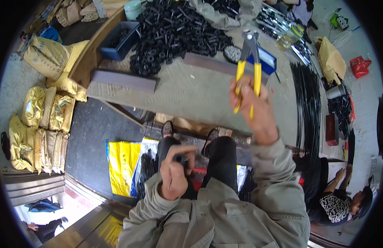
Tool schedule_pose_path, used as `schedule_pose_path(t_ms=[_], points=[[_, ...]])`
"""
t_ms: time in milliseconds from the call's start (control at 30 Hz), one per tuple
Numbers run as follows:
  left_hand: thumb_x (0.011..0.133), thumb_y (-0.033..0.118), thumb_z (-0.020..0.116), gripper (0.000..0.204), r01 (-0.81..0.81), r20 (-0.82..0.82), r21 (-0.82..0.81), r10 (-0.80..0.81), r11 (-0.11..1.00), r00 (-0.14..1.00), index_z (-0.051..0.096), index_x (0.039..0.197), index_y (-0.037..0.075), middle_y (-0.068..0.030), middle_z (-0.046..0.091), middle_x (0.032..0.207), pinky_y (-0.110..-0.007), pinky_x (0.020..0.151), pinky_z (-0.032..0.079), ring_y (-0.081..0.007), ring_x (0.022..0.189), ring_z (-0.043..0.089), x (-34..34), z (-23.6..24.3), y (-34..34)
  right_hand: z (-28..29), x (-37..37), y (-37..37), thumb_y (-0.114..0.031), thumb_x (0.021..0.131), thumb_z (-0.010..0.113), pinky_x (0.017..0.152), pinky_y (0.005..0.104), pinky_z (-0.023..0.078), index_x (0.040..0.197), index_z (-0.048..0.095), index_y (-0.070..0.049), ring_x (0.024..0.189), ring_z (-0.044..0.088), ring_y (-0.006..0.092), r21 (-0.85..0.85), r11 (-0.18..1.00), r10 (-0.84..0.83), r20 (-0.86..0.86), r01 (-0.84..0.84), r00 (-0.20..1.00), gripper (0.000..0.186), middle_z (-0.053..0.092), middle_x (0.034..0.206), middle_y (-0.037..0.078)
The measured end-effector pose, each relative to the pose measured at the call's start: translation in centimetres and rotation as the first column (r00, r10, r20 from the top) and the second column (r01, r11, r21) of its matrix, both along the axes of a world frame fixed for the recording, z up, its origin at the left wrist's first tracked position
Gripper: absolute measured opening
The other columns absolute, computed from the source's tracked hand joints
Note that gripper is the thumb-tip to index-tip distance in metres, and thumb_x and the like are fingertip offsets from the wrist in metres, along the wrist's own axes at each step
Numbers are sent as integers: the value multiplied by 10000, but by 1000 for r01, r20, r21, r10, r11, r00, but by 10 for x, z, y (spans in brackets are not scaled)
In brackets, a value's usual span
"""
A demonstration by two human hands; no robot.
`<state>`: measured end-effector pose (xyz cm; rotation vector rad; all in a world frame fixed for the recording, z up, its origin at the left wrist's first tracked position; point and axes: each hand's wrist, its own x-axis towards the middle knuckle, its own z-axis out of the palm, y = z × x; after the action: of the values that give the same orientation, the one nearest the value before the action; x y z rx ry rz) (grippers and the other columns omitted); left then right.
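Note:
My right hand (257, 107) is raised over the front of the workbench (175, 97). It grips a pair of pliers with yellow handles (257, 72), and their dark metal head points away from me. Over my lap, my left hand (173, 175) is closed around a small black part (181, 158) that its fingers partly cover. The pliers and this part are well apart. Beyond my hands, a large heap of black plastic parts (175, 31) covers the far middle of the bench.
A blue bin (119, 40) stands left of the heap. Metal strips (123, 79) edge the bench. A round dish (232, 54) and a bottle (289, 37) sit right, with long black strips (307, 103) nearby. Yellow sacks (46, 62) are stacked left. Another person (338, 202) sits at lower right.

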<state>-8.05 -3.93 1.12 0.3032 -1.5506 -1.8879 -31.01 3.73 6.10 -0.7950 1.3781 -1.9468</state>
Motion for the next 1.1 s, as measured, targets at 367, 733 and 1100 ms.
schedule_pose_path(t_ms=[367, 733, 1100], points=[[976, 413, 351, 472, -35, -82, -80, 28, 996, 996, 512, 1001, -30, -79, 543, 777, -236, 505, 371, -102, 555, 482, 23, 32, 41, -6, 148, 40, -156, 869, 606, 708, 260, 417, 887, 566, -3, 828, 482, 135, -145, 980, 146, 61, -136, 987, 159, 478, 1063, 105], [971, 440, 344, 501, -90, -62, -197, 79, 976, 995, 519, 970, -30, -51, 519, 739, -230, 473, 329, -80, 524, 447, 29, 39, 57, -10, 159, 55, -134, 866, 620, 741, 268, 407, 916, 577, 7, 869, 490, 142, -248, 969, -83, -403, -22, 911, 155, 493, 1058, 142], [967, 477, 324, 529, -123, -31, -178, 120, 976, 992, 523, 958, -14, -24, 486, 635, -222, 446, 301, -57, 495, 420, 31, 42, 66, -13, 163, 61, -114, 862, 626, 704, 251, 429, 912, 594, 18, 787, 527, 130, -263, 965, -105, -397, -3, 912, 145, 520, 1042, 163]])
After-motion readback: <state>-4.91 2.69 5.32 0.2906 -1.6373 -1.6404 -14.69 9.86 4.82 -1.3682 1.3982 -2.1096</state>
